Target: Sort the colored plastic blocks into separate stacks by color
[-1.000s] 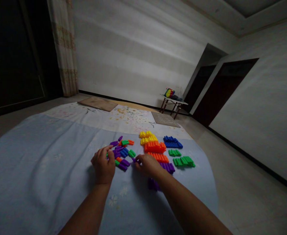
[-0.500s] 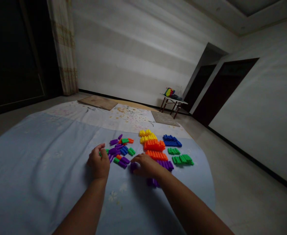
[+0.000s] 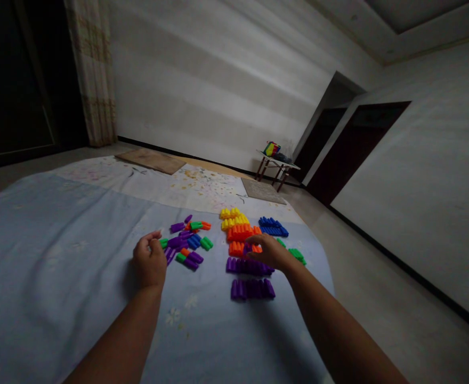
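My right hand [image 3: 269, 250] pinches a purple plastic building piece [image 3: 247, 248] above the sorted rows. Beneath and beside it lie an orange row [image 3: 239, 232], a purple row [image 3: 248, 266] and a second purple row nearer me [image 3: 252, 289]. My left hand [image 3: 150, 258] is closed, fingers curled, at the left edge of a mixed pile [image 3: 178, 243] of purple, green, blue and orange pieces. A green piece [image 3: 163, 243] shows right beside its fingers; whether they grip anything is hidden.
Yellow rows [image 3: 234, 220] lie behind the orange ones. Blue rows [image 3: 273, 226] and green pieces [image 3: 297, 255] sit to the right, the green partly behind my right hand. Two flat boards [image 3: 152, 160] rest at the table's far side. A small side table [image 3: 277, 160] stands beyond.
My right hand has moved right, from beside the mixed pile to over the sorted rows, carrying the purple piece. My left hand stays by the pile. The view has shifted slightly.
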`<state>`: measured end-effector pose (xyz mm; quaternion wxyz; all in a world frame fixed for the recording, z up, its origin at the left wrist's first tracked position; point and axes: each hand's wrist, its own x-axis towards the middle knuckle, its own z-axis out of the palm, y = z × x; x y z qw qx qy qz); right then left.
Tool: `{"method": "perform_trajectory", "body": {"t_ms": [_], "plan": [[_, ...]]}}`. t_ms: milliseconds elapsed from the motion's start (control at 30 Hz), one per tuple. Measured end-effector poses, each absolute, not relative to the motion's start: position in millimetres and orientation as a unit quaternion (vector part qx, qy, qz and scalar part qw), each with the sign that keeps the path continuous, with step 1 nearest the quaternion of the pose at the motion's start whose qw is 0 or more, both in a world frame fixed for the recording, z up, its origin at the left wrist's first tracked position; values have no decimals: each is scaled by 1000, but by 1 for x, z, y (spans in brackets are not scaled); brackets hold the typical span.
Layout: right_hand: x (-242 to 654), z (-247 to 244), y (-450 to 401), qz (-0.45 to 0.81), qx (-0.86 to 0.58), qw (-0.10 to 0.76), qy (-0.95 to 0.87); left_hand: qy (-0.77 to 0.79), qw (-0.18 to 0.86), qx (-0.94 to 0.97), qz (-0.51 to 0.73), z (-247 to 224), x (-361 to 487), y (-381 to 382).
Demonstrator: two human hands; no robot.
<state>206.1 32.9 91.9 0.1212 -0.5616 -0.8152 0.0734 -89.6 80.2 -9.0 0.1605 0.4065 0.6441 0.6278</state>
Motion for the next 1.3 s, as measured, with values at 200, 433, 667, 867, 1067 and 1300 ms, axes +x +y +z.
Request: {"method": "perform_trajectory", "body": {"t_ms": [200, 433, 667, 867, 1067, 1300], "plan": [[200, 72, 28, 51, -554, 74, -828, 633, 181, 400, 637, -9, -89, 82], [190, 75, 26, 44, -553, 17, -832, 635, 192, 401, 632, -9, -90, 81], [189, 77, 21, 41, -554, -10, -831, 634, 192, 400, 634, -6, -88, 79], [188, 77, 24, 39, -558, 10, -829, 635, 193, 403, 630, -4, -87, 76], [154, 79, 26, 53, -526, 89, -844, 631, 197, 405, 631, -4, -87, 76], [84, 60, 37, 62, -535, 93, -837, 632, 198, 410, 627, -3, -87, 75]]}}
